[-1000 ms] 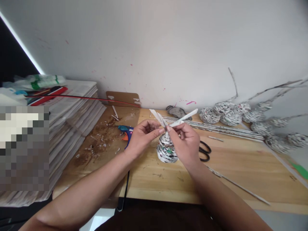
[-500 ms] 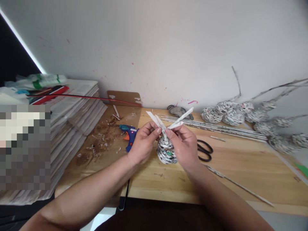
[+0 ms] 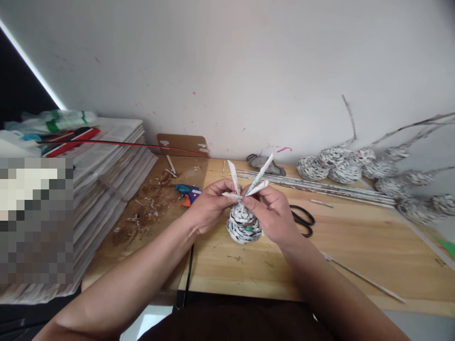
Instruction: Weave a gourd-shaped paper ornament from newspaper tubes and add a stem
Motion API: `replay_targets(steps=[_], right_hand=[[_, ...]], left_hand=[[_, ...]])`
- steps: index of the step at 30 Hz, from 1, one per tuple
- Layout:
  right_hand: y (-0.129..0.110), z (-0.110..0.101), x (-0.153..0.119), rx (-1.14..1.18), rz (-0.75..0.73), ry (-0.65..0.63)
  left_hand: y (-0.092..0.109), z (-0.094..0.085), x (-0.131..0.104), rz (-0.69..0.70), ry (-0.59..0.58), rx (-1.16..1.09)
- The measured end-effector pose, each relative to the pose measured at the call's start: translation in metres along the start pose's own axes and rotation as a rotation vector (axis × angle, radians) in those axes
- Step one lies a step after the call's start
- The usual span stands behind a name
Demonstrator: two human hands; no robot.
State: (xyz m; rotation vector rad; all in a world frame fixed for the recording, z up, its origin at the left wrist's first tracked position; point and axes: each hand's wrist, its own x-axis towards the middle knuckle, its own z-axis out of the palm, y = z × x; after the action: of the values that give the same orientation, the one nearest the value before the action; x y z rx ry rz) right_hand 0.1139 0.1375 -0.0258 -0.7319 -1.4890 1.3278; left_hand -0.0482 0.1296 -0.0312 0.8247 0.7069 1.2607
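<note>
- so the neck of the woven paper piece [image 3: 243, 228] is pinched from both sides, by the left hand [image 3: 209, 206] and the right hand [image 3: 275, 214], fingers closed in narrow
- it's held over the near-middle of the wooden table [image 3: 227, 279]; whether the base is touched down can't be told
- looks like the loose paper strips [image 3: 262, 170] are being sorted or folded at the neck; a firm pinch with one strip bent at a time is probably called for, nothing yanked
- its rounded end is pointed down towards the wearer, strips fanned up towards the wall, long axis pretty much upright
- black-handled scissors [image 3: 306, 231] are partly hidden beside the right hand, glue gun [image 3: 185, 189] left of the left hand
- farther back, paper rods [image 3: 320, 188] are laid out, with more woven pieces [image 3: 344, 171] grouped by the wall
</note>
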Motion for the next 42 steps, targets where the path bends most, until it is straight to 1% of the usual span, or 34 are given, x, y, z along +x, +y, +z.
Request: replay_targets(steps=[2, 4, 8, 10, 12, 14, 17, 19, 22, 24, 27, 29, 31, 35, 39, 42], right_hand=[[-0.001, 0.000, -0.002, -0.001, 0.017, -0.034], [-0.001, 0.002, -0.002, 0.002, 0.021, -0.039], [-0.002, 0.007, -0.001, 0.038, 0.003, 0.058], [0.000, 0.009, -0.001, 0.044, -0.022, 0.105], [0.003, 0.010, 0.000, 0.008, -0.057, 0.152], [0.006, 0.008, -0.001, -0.068, -0.096, 0.215], [0.007, 0.006, -0.002, -0.223, -0.151, 0.285], [0.004, 0.006, -0.004, -0.336, -0.193, 0.285], [-0.003, 0.009, -0.006, -0.439, -0.274, 0.256], [-0.006, 0.011, -0.007, -0.419, -0.283, 0.240], [-0.004, 0.015, -0.008, -0.323, -0.215, 0.216], [-0.002, 0.017, -0.009, -0.269, -0.174, 0.216], [-0.001, 0.018, -0.010, -0.261, -0.166, 0.228], [-0.004, 0.020, -0.013, -0.369, -0.216, 0.253], [-0.009, 0.023, -0.015, -0.447, -0.271, 0.308], [-0.011, 0.024, -0.014, -0.467, -0.338, 0.316]], left_hand=[[0.001, -0.002, 0.000, -0.016, 0.011, 0.026], [0.001, -0.002, 0.000, 0.006, 0.035, 0.047], [0.001, 0.001, -0.002, 0.168, 0.102, 0.116], [0.001, 0.004, -0.005, 0.257, 0.129, 0.205], [0.003, 0.008, -0.010, 0.308, 0.159, 0.321], [0.006, 0.012, -0.015, 0.316, 0.178, 0.386], [0.009, 0.016, -0.020, 0.278, 0.161, 0.353], [0.010, 0.016, -0.021, 0.261, 0.145, 0.323], [0.009, 0.017, -0.021, 0.241, 0.171, 0.298], [0.008, 0.019, -0.020, 0.236, 0.196, 0.241], [0.005, 0.022, -0.021, 0.249, 0.219, 0.133], [0.003, 0.023, -0.021, 0.269, 0.240, 0.107], [0.001, 0.023, -0.020, 0.301, 0.270, 0.125], [-0.001, 0.019, -0.018, 0.369, 0.325, 0.228], [-0.002, 0.018, -0.017, 0.441, 0.328, 0.328], [0.000, 0.020, -0.018, 0.441, 0.313, 0.367]])
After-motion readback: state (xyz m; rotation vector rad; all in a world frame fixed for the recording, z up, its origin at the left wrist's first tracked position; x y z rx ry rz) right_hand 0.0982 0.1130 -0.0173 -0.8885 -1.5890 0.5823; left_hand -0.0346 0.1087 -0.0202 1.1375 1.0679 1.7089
